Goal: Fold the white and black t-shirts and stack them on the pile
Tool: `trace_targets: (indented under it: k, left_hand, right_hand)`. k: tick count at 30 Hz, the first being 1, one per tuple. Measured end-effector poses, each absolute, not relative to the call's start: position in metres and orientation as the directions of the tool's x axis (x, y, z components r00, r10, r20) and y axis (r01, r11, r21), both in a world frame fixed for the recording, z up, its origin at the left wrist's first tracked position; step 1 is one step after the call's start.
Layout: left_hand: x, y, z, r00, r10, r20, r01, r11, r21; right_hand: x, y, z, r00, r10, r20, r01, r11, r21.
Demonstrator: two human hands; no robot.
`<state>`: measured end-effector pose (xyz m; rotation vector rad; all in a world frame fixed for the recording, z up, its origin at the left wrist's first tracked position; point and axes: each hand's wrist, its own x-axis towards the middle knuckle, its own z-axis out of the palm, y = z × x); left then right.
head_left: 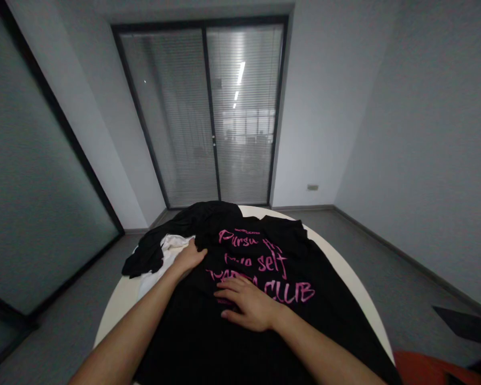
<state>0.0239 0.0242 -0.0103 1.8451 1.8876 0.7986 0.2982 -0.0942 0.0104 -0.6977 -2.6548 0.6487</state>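
Note:
A black T-shirt with pink lettering lies spread over the round table, its neck end pointing away from me. At its left edge, my left hand is closed on the black fabric, thumb on top; its other fingers are partly hidden. Flat on the pink print rests my right hand, fingers apart, holding nothing and covering some letters. Beside my left hand is a white garment, partly under dark cloth. A heap of black clothing lies along the table's far left side.
The pale round table shows its rim to the right. An orange seat stands at the lower right, near a dark flat object. Glass doors with blinds are behind the table, and a glass partition is on the left.

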Motion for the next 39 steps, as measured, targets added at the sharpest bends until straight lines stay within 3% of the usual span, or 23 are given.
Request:
trace_targets:
  k: [4, 11, 17, 21, 24, 33, 39]
  left_hand:
    - [0.020, 0.008, -0.012, 0.072, 0.992, 0.101, 0.663, -0.123, 0.738]
    - [0.024, -0.004, -0.019, 0.170, 0.985, 0.003, 0.478, -0.085, 0.874]
    - [0.038, -0.011, -0.034, 0.149, 0.948, 0.282, 0.657, -0.308, 0.688]
    - [0.038, -0.014, -0.032, 0.115, 0.938, 0.328, 0.784, -0.288, 0.549]
    - [0.038, -0.016, -0.028, 0.110, 0.941, 0.319, 0.840, -0.259, 0.477]
    - [0.038, -0.014, -0.040, 0.149, 0.908, 0.392, 0.856, -0.316, 0.408]
    - [0.038, -0.014, -0.042, 0.154, 0.894, 0.420, 0.856, -0.333, 0.395]
  right_hand:
    - [0.302, -0.088, 0.008, -0.793, 0.588, 0.157, 0.449, 0.740, -0.501]
    - [0.309, -0.074, 0.008, -0.748, 0.646, 0.155, 0.515, 0.712, -0.477]
    - [0.307, -0.083, 0.012, -0.799, 0.527, 0.289, 0.431, 0.838, -0.336]
    - [0.301, -0.092, 0.009, -0.896, 0.387, 0.215, 0.318, 0.900, -0.297]
    - [0.300, -0.095, 0.008, -0.916, 0.353, 0.190, 0.295, 0.915, -0.277]
    - [0.288, -0.104, 0.014, -0.948, 0.283, 0.145, 0.273, 0.958, -0.083]
    - [0.285, -0.106, 0.013, -0.933, 0.336, 0.129, 0.324, 0.940, -0.107]
